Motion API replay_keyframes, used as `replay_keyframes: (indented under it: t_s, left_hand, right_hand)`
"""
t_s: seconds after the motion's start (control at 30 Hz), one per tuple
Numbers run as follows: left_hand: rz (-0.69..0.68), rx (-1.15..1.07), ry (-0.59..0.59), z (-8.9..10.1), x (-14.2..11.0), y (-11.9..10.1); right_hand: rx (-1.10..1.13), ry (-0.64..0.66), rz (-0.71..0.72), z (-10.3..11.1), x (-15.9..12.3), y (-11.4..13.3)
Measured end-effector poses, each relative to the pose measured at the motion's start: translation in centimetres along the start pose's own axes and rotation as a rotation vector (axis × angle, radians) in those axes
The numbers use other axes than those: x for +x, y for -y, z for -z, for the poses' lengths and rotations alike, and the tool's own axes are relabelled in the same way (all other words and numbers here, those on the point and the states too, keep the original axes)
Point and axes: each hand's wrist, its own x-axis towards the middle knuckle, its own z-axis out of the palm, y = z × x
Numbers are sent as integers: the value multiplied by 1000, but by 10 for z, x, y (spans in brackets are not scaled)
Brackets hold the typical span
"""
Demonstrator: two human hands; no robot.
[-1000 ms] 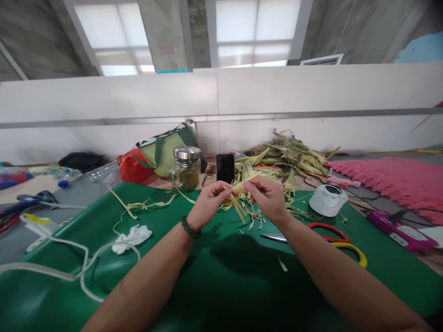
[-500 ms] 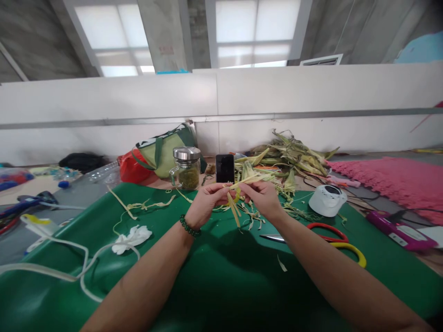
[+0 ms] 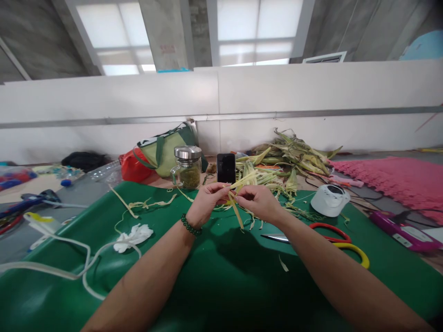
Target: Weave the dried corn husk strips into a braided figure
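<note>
Pale yellow corn husk strips [image 3: 236, 213] hang down between my two hands, and others stick up to the right above them. My left hand [image 3: 208, 199], with a green bead bracelet on the wrist, pinches the strips between thumb and fingers. Close beside it, my right hand [image 3: 258, 201] is closed with thumb and forefinger pressed on the same strips. Fingers partly hide where the strips cross. Scissors [image 3: 277, 237] with red and yellow handles lie on the green mat [image 3: 221, 295], partly under my right forearm.
A phone [image 3: 226, 168] stands upright behind my hands, with a lidded glass jar [image 3: 187, 170] to its left. Husks [image 3: 294, 152] are heaped at the back right. A white device [image 3: 330, 201], crumpled tissue [image 3: 133, 237], white cable [image 3: 85, 272] and purple power strip [image 3: 403, 230] lie around.
My right hand has shifted its grip lower and nearer the crossing of the strips. The upper strips now stand up above it, and the hanging ends have swung slightly. My left hand stays nearly in place.
</note>
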Motion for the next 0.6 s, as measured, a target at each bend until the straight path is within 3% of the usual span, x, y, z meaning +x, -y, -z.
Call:
replay_keyframes:
  t_s: [0.13, 0.3, 0.37, 0.6]
  left_hand:
    - [-9, 34, -14, 1, 0, -1]
    - [-12, 38, -43, 4, 3, 2]
    - [-22, 31, -31, 4, 3, 2]
    - [-22, -19, -41, -2, -1, -1]
  right_hand:
    - [-186, -18, 111, 2, 1, -4]
    - [-489, -107, 541, 3, -1, 1]
    - [-582, -112, 650, 3, -3, 5]
    - [-627, -164, 735, -1, -4, 9]
